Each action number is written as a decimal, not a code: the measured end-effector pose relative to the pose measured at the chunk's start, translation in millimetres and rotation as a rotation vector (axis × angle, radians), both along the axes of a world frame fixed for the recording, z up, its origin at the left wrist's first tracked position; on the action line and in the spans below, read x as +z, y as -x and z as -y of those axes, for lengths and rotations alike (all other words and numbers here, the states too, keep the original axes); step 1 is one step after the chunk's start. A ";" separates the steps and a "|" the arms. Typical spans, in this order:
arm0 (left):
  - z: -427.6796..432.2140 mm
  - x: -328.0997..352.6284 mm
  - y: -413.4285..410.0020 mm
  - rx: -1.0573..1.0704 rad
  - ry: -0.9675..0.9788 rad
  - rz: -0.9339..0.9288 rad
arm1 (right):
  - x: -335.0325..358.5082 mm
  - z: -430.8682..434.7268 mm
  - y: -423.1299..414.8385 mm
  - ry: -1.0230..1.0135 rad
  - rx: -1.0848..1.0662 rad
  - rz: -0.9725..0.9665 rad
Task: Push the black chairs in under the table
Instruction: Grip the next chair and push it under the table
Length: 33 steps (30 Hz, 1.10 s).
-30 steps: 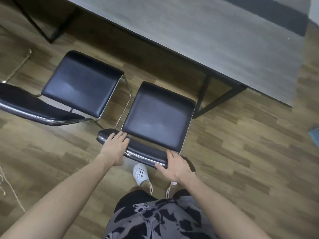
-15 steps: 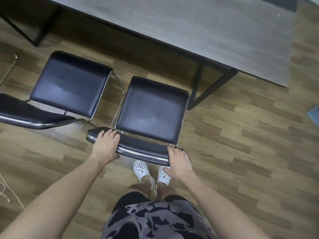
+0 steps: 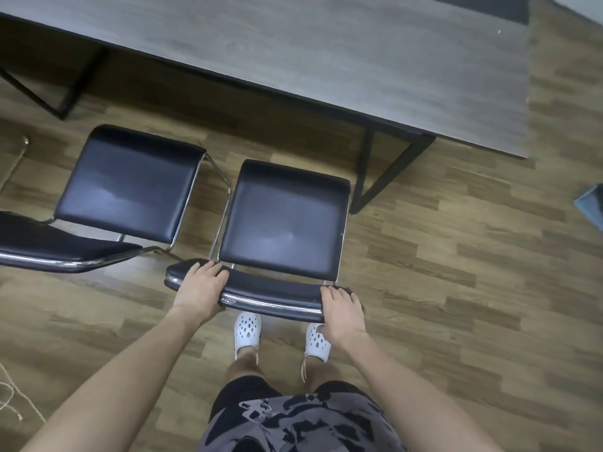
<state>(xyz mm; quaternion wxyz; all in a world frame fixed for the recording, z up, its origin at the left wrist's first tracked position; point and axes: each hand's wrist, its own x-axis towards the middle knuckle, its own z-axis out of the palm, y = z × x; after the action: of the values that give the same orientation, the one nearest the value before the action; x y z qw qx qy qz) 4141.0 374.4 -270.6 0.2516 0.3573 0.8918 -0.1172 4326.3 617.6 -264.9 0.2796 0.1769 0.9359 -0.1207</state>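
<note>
Both grips on the backrest (image 3: pixel 270 293) of the nearer black chair (image 3: pixel 284 220). My left hand (image 3: pixel 201 288) is wrapped over its left end, fingers on top and curled round the chrome rail; right hand (image 3: pixel 341 309) clamped on the right end the same way, fingers over the top edge. So 2 hands, 1 chair back, both closed on it.

Seat of that chair sits straight ahead of me, front edge near the tabletop (image 3: pixel 326 53) but not under it yet; floor shows betw. seat and table edge. One black table leg frame (image 3: pixel 378 171) stands just right of the seat's front corner.

2nd black chair (image 3: pixel 127 187) is to the left, beside the first, chrome legs nearly touching, also out from the table. That's 2 chairs total in view. A 2nd table leg frame (image 3: pixel 65 89) shows far left.

Below the backrest: 2 white clogs (image 3: pixel 248 331), feet apart, on the wood floor (image 3: pixel 456 305).
</note>
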 end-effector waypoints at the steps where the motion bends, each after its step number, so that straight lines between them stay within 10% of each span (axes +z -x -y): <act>1: 1.4 -0.4 -0.9 0.017 -0.023 0.005 | -0.4 2.7 1.9 -0.012 -0.030 0.020; 33: -7.5 -3.1 0.7 -0.010 0.011 0.005 | -14.4 13.9 6.3 -0.156 -0.239 0.025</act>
<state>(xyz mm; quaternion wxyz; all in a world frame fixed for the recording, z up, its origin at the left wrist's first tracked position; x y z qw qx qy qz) 4140.3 381.9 -273.7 0.2553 0.3605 0.8888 -0.1222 4320.0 603.6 -279.3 0.2604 0.3100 0.9111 -0.0779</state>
